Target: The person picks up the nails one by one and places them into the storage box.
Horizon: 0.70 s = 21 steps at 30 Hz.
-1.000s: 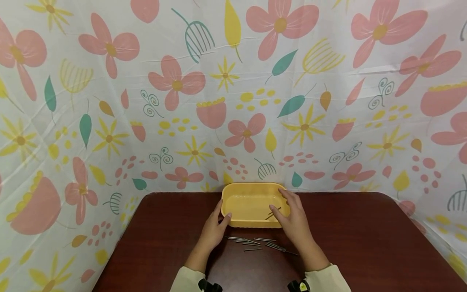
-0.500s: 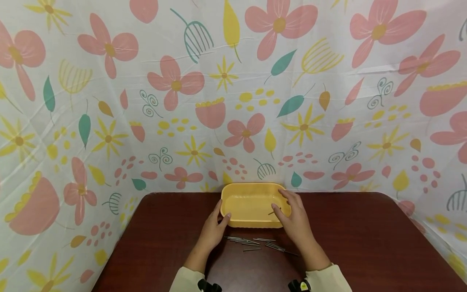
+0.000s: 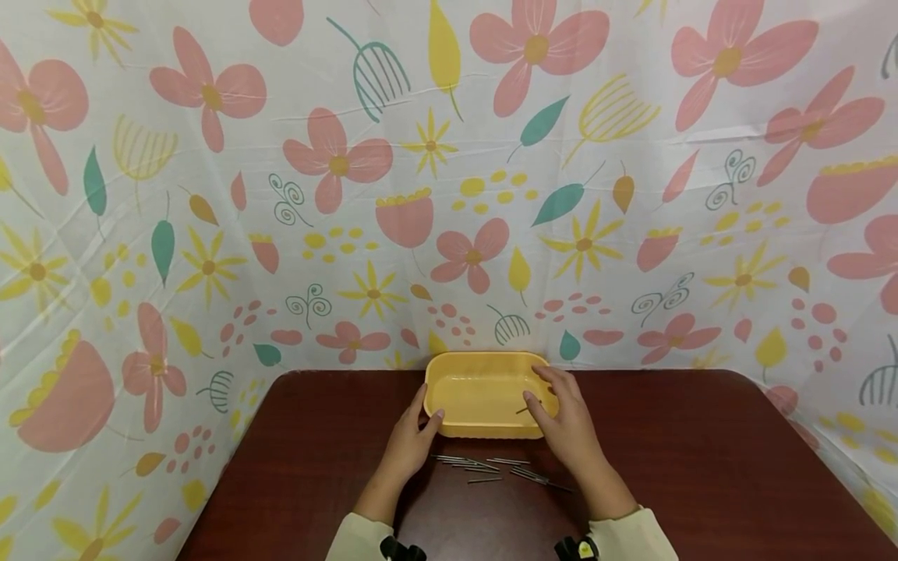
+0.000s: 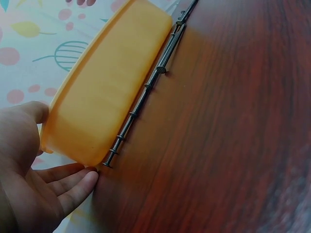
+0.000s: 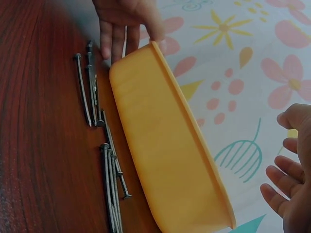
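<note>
My left hand [image 3: 410, 444] holds the yellow plastic tray [image 3: 484, 430] at its left end. In the left wrist view, the thumb is on the rim and the fingers lie by the lower wall. My right hand [image 5: 294, 170] hovers above the tray's right end, fingers loosely bent with nothing visible in them; the right wrist view shows it apart from the rim. Beneath its thumb in the head view, a thin dark nail [image 3: 522, 410] lies in the tray, partly hidden. Several steel nails [image 3: 484, 480] lie loose on the table just in front of the tray.
The dark reddish-brown table [image 3: 701, 467] extends to both sides. A floral cloth [image 3: 337, 234] hangs behind its back edge and along the sides, close to the tray's far side.
Two crossed thin nails showed in the tray a second ago; only part of one shows beside the right thumb now. Both hands have hardly moved, and the nails on the table lie as before.
</note>
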Each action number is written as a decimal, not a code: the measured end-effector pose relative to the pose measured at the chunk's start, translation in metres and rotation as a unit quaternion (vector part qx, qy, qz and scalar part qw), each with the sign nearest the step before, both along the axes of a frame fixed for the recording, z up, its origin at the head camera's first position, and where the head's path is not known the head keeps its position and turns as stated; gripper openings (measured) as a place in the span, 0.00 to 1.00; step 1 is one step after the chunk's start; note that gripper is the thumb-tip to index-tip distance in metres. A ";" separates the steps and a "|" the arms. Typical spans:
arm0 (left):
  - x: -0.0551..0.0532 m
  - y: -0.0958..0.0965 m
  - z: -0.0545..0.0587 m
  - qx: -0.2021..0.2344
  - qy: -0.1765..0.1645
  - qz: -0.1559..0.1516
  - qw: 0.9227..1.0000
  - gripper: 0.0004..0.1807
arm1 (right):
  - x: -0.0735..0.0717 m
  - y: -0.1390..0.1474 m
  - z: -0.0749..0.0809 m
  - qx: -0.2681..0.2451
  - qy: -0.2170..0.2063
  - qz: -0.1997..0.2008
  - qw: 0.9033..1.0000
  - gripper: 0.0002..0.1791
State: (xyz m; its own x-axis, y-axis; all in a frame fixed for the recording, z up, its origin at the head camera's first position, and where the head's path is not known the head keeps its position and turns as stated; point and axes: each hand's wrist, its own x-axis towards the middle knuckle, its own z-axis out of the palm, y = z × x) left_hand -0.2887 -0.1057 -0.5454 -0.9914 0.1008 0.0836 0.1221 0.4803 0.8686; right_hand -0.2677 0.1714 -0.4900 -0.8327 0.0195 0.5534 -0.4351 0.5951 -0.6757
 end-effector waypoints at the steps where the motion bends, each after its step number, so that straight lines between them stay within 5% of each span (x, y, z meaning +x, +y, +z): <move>1: 0.000 0.000 0.000 0.000 -0.001 0.000 1.000 0.40 | 0.000 0.000 0.000 0.000 0.002 0.002 1.000 0.27; 21: 0.001 0.000 0.001 -0.006 -0.004 0.005 1.000 0.40 | 0.007 -0.005 0.001 0.013 -0.005 0.033 0.999 0.26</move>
